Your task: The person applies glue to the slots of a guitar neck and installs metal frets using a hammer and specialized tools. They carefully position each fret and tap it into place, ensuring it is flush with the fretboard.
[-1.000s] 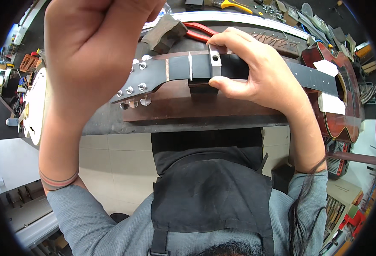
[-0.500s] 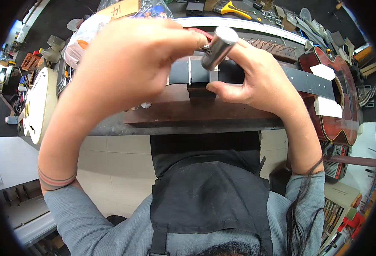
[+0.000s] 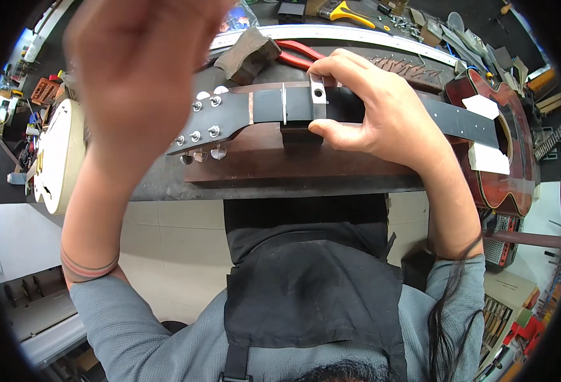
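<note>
My left hand (image 3: 134, 76) is raised at the upper left, smeared by motion and cut off by the top edge. Its fingers look curled round the hammer seen earlier, whose head is now out of view. My right hand (image 3: 385, 108) pinches a small metal block (image 3: 318, 97) with a round hole, thumb at the near side and fingers at the far side. The block sits across the black fretboard (image 3: 269, 106) of a guitar. A silver fret wire (image 3: 284, 104) lies across the fretboard just left of it. The headstock (image 3: 220, 111) with its tuning pegs points left.
A dark support (image 3: 301, 138) under the neck stands on a brown board (image 3: 261, 169). Red-handled pliers (image 3: 299, 51) and a dark block (image 3: 248, 56) lie behind. The red guitar body (image 3: 506, 181) is at right, a cream guitar body (image 3: 64, 156) at left. A long ruler (image 3: 369, 41) crosses behind.
My left hand has lifted up and left with the hammer, whose head was over the metal block. The headstock has come into view. My right hand keeps its place.
</note>
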The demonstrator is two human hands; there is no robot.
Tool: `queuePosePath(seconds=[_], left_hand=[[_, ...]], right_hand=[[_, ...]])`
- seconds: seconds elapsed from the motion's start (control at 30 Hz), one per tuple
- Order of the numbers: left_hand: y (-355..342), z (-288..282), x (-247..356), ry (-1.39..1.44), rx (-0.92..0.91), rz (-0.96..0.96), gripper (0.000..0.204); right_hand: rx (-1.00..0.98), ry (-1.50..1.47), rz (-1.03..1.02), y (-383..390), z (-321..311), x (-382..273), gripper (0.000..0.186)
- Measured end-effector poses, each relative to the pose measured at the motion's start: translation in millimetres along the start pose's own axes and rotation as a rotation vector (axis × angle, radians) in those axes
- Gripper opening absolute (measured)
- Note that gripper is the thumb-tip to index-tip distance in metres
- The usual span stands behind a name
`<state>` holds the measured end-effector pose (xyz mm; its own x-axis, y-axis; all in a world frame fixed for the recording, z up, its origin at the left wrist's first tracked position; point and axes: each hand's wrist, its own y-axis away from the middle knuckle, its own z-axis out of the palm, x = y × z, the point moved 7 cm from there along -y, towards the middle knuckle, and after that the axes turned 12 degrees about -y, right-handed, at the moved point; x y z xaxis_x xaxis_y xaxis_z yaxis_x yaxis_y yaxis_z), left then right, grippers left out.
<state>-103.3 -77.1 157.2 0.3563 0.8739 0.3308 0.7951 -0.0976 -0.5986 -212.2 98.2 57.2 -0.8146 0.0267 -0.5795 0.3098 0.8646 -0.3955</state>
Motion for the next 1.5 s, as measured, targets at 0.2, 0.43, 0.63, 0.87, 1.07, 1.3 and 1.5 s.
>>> queuePosePath(seconds=[0.2,0.43,0.63,0.87,1.07,1.3,1.5], left_hand=[[-9.7,26.9,17.6,-0.330,-0.295,0.161,0.039],[14.6,31.6,19.3,-0.373,-0.116,0.290,0.039],[-14.5,12.6,18.6,-0.012,-0.108,0.112,0.040],[20.0,60.1,3.8,-0.258,-0.361,0.039,0.049],[-15.0,-3.2,8.6,0.218,0.175,0.283,0.041],[8.2,49.4,10.4,-0.348,-0.406,0.050,0.040],[-1.6,-23.1,-4.4,0.069,-0.051,0.050,0.025]], right_hand=[[0.064,0.012,-0.026,4.5,-2.1,4.6,0.055],[0.013,0.003,-0.021,-1.0,0.0,-0.7,0.057],[-0.015,0.018,0.038,2.2,-1.4,4.1,0.057],[-0.022,0.015,-0.015,-0.8,0.4,1.1,0.058],[-0.051,0.025,0.057,1.9,-1.2,2.3,0.058],[-0.014,0.029,-0.019,3.2,-0.8,1.9,0.057],[-0.029,0.018,0.031,0.6,-0.3,-1.3,0.057]])
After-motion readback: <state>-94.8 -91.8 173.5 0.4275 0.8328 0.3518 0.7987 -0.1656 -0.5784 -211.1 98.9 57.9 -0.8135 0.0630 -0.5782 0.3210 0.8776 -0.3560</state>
